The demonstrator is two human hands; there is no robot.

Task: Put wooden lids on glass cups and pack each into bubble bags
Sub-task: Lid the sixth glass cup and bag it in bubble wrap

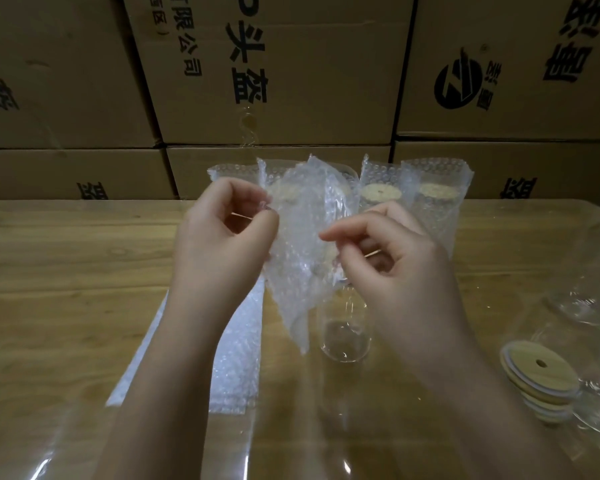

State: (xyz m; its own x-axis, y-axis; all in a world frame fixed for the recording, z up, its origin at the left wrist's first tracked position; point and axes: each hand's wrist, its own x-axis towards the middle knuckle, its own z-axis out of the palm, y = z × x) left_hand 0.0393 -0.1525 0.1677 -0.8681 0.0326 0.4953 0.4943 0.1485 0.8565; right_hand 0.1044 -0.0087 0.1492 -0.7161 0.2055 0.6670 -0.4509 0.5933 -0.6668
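I hold a clear bubble bag (302,251) up over the table. My left hand (222,233) pinches its left edge near the top. My right hand (388,261) pinches its right edge lower down. Behind the bag stands a glass cup (343,337); its upper part is hidden by the bag and my right hand. A flat stack of bubble bags (229,358) lies below my left arm. Several packed cups in bubble bags (430,195) stand upright at the back. A stack of wooden lids (541,379) sits at the right.
The wooden table (66,289) has a glossy clear cover. Empty glass cups (589,289) stand at the far right edge. Stacked cardboard boxes (291,81) with black print form a wall right behind the table.
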